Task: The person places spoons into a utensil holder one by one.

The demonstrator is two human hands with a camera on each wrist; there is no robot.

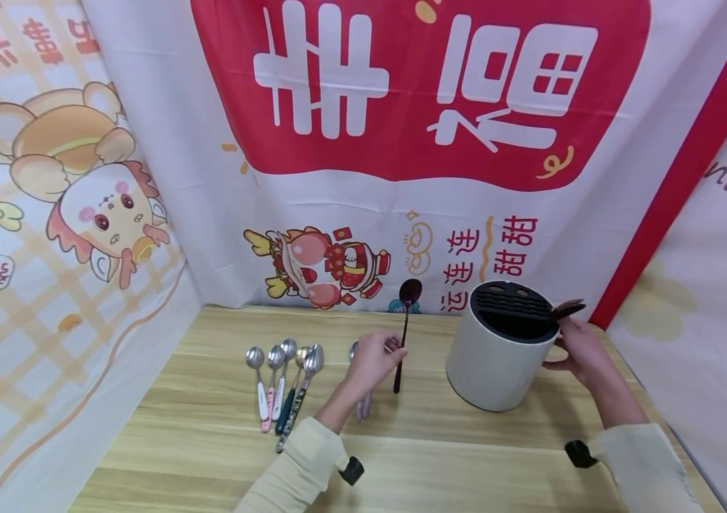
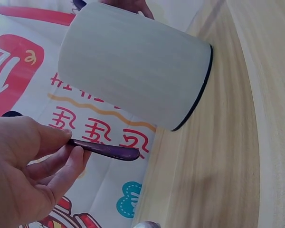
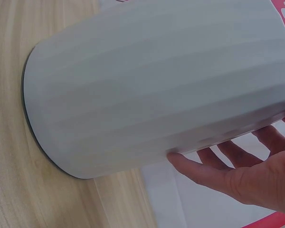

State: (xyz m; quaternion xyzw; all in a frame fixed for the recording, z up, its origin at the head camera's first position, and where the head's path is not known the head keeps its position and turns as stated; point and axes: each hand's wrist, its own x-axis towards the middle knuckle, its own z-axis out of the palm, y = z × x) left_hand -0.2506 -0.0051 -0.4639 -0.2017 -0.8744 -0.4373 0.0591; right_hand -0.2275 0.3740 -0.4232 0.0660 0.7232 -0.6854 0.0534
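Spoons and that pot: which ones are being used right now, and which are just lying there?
In use: dark spoon pinched by left hand; white holder steadied by right hand.

Lying about: row of spoons on the table; one more spoon under the left hand.

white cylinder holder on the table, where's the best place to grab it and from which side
Grip the white cylinder holder around its smooth side wall, coming in from the right, probably with fingers wrapped near the upper rim as the right hand does. It stands upright, and its slotted black top offers no handle.
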